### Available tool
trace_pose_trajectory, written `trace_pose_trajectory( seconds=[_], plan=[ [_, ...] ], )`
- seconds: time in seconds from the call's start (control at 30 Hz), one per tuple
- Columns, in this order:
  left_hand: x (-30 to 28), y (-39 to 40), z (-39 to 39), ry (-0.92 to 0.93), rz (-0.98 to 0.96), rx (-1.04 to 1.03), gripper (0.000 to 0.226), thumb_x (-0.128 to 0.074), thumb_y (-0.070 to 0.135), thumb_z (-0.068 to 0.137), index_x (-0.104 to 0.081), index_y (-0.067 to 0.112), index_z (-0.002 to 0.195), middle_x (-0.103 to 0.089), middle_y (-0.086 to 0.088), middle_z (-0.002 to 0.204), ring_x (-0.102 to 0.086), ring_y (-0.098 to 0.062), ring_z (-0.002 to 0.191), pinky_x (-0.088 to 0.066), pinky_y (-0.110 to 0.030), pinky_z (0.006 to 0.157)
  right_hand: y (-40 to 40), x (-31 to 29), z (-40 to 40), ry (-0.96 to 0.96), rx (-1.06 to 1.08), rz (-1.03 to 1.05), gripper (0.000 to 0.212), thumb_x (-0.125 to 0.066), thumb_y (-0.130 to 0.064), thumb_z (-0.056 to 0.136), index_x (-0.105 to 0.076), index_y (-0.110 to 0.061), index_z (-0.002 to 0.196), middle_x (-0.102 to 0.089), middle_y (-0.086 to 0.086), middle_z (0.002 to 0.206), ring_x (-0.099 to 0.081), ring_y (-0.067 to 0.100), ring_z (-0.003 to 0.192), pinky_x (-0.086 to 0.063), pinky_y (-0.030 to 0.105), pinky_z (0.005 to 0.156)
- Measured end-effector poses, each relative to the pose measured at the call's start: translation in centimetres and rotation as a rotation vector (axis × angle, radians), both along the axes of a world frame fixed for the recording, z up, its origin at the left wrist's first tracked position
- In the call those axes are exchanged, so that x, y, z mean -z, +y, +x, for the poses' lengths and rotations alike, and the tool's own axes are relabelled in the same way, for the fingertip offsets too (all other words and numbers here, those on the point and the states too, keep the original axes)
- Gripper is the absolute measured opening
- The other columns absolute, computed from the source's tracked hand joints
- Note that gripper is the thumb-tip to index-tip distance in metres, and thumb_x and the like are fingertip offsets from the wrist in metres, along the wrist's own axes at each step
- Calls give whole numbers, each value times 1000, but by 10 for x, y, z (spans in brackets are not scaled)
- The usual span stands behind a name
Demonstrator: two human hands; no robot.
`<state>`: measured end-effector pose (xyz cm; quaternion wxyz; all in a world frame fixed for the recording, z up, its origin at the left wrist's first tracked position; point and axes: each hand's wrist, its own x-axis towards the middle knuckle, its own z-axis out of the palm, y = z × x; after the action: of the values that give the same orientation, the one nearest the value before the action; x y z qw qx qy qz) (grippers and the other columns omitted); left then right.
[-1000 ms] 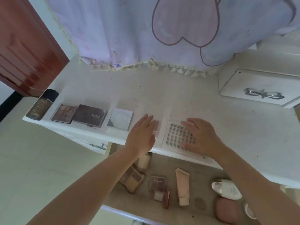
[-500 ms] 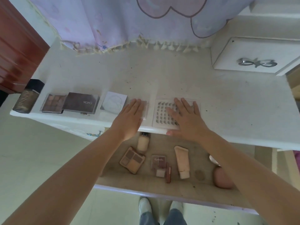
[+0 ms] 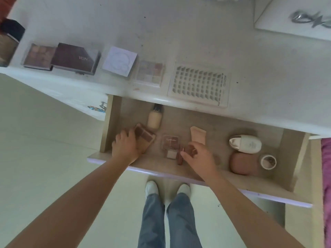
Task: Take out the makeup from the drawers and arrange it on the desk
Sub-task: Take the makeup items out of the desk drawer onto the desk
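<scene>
Both hands reach into the open drawer (image 3: 114, 122) below the table (image 3: 197, 42); the left hand (image 3: 126, 146) grips a brown palette (image 3: 145, 136) angled toward the far right; the right hand (image 3: 198, 154) pinches a small brown item (image 3: 189, 150), nearer than the upright-lying tube (image 3: 198, 136) just beyond.

bench (image 3: 197, 38): white, a bit dirty | on it in a row near the front edge, left to right: dark bottle (image 3: 8, 45), brown paint box (image 3: 38, 56), dark closed box (image 3: 75, 59), pale square case (image 3: 119, 61), clear paint box (image 3: 149, 73), white tray with holes (image 3: 198, 85) | small white drawer box (image 3: 293, 17) at the back right
</scene>
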<state>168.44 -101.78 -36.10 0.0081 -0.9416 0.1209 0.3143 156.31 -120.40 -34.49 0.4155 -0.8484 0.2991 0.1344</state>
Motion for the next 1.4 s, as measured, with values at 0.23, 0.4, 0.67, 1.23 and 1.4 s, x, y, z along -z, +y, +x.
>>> trace_pose_trajectory(
  seconds=[0.23,0.4,0.67,1.23,1.4],
  plan=[
    [27,-25,-6,-21,17,-77,88,-69,35,73,-16,2,135,-30,-23,133,-31,-37,123,-31,-43,102,17,35,16,278,-19,-28,33,-62,-25,80,-52,-8,107,-63,14,108,-57,31,100,-39,30,71],
    [35,-30,-3,-117,1,-88,73,-64,37,78,-25,-1,128,-36,-24,130,-39,-38,119,-33,-43,99,16,38,14,280,4,-43,26,-58,-25,84,-57,-6,103,-64,16,107,-57,32,100,-37,27,69],
    [10,-17,1,26,-40,-134,82,-68,45,69,-28,0,125,-43,-22,125,-45,-37,114,-41,-38,91,7,1,-4,-15,55,-50,16,-55,-10,86,-62,0,96,-66,19,89,-55,25,73,-32,19,56],
    [-147,-171,16,-67,-498,720,83,-71,47,66,-32,18,134,-40,-1,129,-38,-19,116,-36,-31,98,-173,-145,-5,-229,296,-121,13,-58,-2,83,-65,-11,88,-60,-3,81,-52,9,71,-38,2,59],
    [-119,-239,14,-82,-435,801,77,-67,39,71,-32,15,135,-38,-7,131,-35,-22,119,-32,-30,99,-223,-118,14,-145,268,-16,9,-62,-6,81,-67,-8,89,-57,-9,69,-50,10,66,-37,21,69]
  ],
)
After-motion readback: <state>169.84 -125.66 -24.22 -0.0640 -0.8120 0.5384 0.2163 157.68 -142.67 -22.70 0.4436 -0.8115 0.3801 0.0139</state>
